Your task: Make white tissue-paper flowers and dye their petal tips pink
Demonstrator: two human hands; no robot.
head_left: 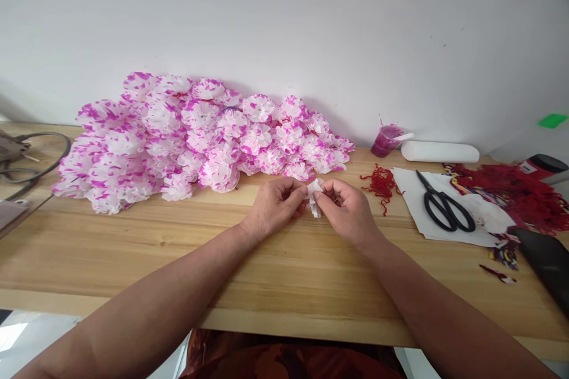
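Between my two hands, above the middle of the wooden table point(284, 266), is a small folded piece of white tissue paper point(315, 198). My left hand point(278, 204) pinches its left side with thumb and forefinger. From the right, my right hand point(347, 204) grips the same paper, thumb on top. Just beyond them spreads a heap of white tissue paper flowers point(200, 136) with magenta-tipped petals. A small tangle of red yarn pieces point(383, 183) lies to the right of my right hand.
On the right, black-handled scissors point(444, 204) rest on white paper sheets point(411, 195). Behind are a cup of magenta liquid point(386, 140) and a white cylinder point(440, 151). More red yarn point(524, 195) and a dark case point(546, 266) lie far right. A grey cable point(66, 145) loops at left.
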